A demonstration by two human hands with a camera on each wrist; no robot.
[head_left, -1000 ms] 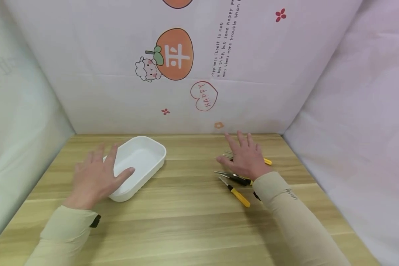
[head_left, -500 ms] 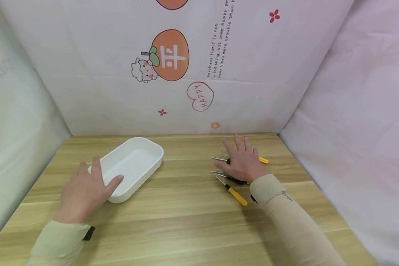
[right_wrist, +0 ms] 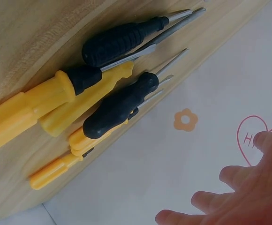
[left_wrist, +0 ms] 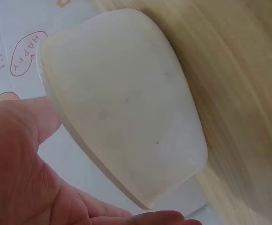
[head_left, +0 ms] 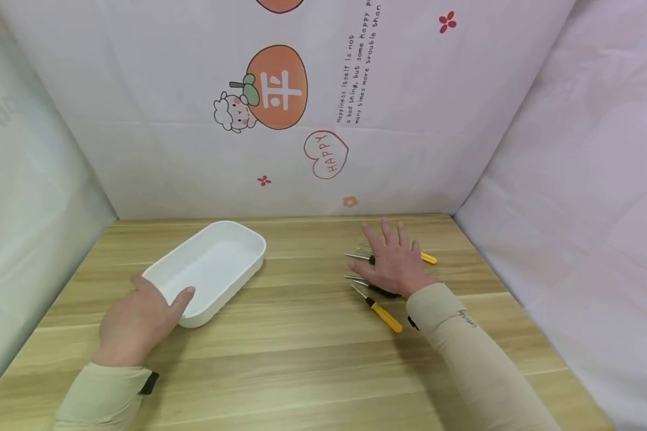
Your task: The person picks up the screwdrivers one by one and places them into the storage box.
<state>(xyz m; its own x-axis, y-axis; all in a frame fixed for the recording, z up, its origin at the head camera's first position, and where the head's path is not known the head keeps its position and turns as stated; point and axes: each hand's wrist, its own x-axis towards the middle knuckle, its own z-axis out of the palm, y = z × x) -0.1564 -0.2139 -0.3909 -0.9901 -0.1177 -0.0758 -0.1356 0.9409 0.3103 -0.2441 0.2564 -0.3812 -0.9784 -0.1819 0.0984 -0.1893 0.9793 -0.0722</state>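
Gripping the near end of the white tray (head_left: 215, 263), the left hand (head_left: 135, 320) curls its thumb over the rim at the tabletop's nine o'clock. At three o'clock the right hand (head_left: 396, 263) hovers flat, fingers spread and empty, over the screwdrivers (head_left: 380, 311) lying bunched on the wooden table (head_left: 302, 359).

The white, oblong, round-cornered plastic tray (head_left: 215, 263) sits upright and empty on the wood, its near corner inside the left hand's (head_left: 135, 320) grasp. The yellow-and-black-handled screwdrivers (right_wrist: 103, 103) lie bunched, roughly parallel, beneath the right hand's (head_left: 396, 263) flat palm.
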